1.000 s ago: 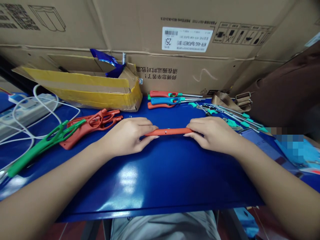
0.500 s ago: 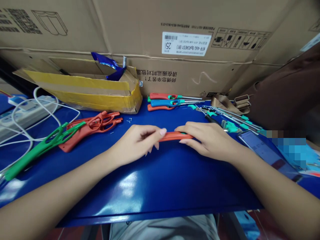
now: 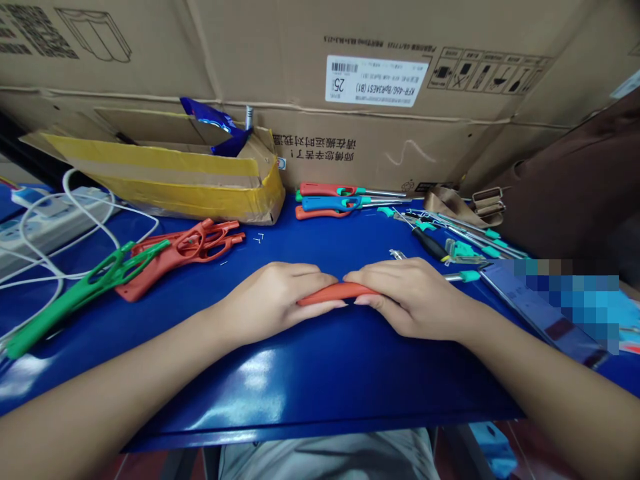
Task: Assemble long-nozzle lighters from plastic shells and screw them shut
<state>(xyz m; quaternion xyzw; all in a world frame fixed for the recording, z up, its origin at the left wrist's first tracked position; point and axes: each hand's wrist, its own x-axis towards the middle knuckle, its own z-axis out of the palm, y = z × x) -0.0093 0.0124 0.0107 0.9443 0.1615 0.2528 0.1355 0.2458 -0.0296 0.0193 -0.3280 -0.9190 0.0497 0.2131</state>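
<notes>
A handle [image 3: 334, 293], orange and long, is being held flat just above the table [image 3: 320, 373] near its middle, close in front of the person. It is being grasped at its left end by the left hand [image 3: 277, 299], whose fingers are being curled over the top with the thumb underneath. Its right end is being covered by the right hand [image 3: 407, 293], which is likewise being closed around it. The two hands are being kept nearly touching, so that only a short stretch of the handle is being left in sight between them. A metal rod [image 3: 453, 277] with a teal end is being shown just past the right hand; whether it is joined to the handle cannot be told.

To the left, orange shells [image 3: 187, 248] are being kept in a stack, with a green shell [image 3: 75, 300] lying across their near end. Behind them a taped box [image 3: 175, 177] is being held open, and a blue wrapper [image 3: 215, 127] is being kept in it. White cables [image 3: 75, 220] are being trailed over the far left edge. At the back, three lighters [image 3: 340, 200] are being kept side by side against a carton [image 3: 350, 27]. To the right, a heap of rods [image 3: 475, 233] and a screwdriver [image 3: 431, 245] are being kept near a phone [image 3: 540, 313].
</notes>
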